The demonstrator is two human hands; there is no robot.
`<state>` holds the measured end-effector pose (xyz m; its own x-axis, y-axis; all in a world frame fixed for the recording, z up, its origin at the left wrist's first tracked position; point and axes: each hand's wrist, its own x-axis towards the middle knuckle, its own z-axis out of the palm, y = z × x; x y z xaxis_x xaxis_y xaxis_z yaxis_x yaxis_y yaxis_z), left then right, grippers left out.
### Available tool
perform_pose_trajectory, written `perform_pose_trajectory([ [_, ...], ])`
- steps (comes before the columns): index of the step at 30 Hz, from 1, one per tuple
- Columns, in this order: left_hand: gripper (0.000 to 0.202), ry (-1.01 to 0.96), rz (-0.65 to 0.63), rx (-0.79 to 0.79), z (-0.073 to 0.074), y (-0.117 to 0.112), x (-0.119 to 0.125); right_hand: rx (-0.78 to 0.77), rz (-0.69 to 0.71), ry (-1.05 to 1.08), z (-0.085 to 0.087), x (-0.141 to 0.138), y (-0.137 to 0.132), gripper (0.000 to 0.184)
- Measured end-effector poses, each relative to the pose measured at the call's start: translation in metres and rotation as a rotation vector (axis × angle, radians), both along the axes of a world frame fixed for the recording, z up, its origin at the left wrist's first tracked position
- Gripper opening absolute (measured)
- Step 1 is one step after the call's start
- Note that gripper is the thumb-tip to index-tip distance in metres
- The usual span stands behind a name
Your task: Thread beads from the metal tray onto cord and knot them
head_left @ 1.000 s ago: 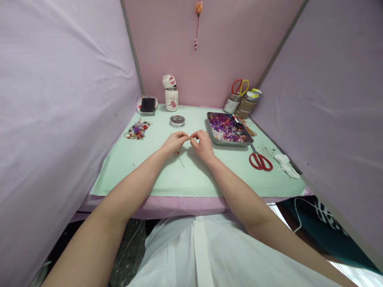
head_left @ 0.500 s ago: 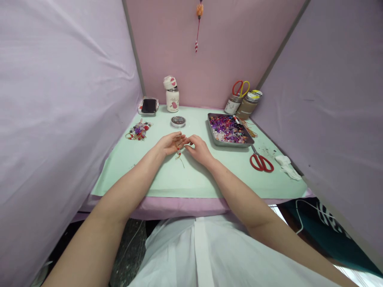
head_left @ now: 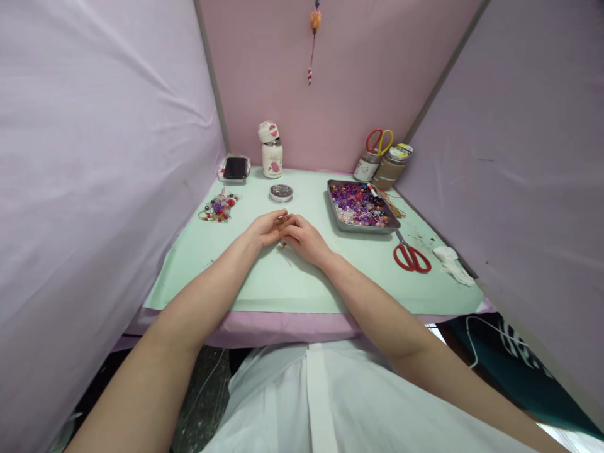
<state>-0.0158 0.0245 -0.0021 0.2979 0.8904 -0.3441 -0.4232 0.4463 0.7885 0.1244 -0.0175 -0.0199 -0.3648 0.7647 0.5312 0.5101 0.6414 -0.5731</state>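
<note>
My left hand [head_left: 267, 228] and my right hand [head_left: 304, 239] meet over the middle of the green mat [head_left: 302, 277], fingertips touching. Both are curled around a small beaded piece [head_left: 284, 244] with red beads and a thin thread that trails onto the mat. Most of that piece is hidden between the fingers. A metal tray of purple, red and clear beads [head_left: 359, 204] lies to the right of my right hand.
A pile of finished bead pieces [head_left: 218, 207] sits at the left. Behind are a small round tin [head_left: 281, 192], a white bottle [head_left: 272, 151], a phone [head_left: 234, 168] and jars with scissors [head_left: 379, 154]. Red scissors [head_left: 411, 257] and white tissue [head_left: 453, 263] lie at right.
Both hands have dropped lower onto the mat and closed together; my right hand slid left against my left, covering the beaded piece that hung below the fingers.
</note>
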Motion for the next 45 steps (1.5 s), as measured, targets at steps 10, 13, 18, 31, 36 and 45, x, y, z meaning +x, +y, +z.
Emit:
perform_pose_trajectory([
  [10, 0.017, 0.682, 0.178, 0.518, -0.007, 0.001, 0.004, -0.411, -0.206, 0.382, -0.005, 0.011, 0.018, 0.029],
  [13, 0.019, 0.915, 0.141, 0.636, -0.007, 0.001, 0.0, -0.552, -0.259, 0.47, -0.005, 0.014, 0.019, 0.029],
  [18, 0.023, 0.957, -0.254, 0.707, -0.007, -0.005, -0.005, -0.636, -0.252, 0.554, -0.001, 0.014, 0.017, 0.027],
  [31, 0.027, 1.472, -0.45, 0.955, 0.012, -0.005, -0.021, -0.492, -0.347, 0.717, -0.001, 0.029, 0.03, 0.026],
  [36, 0.029, 1.631, -0.444, 1.008, 0.009, 0.001, -0.028, -0.487, -0.345, 0.694, 0.0, 0.028, 0.028, 0.026],
  [45, 0.048, 1.005, -0.083, 0.97, 0.007, -0.004, -0.012, -0.414, -0.254, 0.526, 0.005, 0.023, 0.021, 0.037],
])
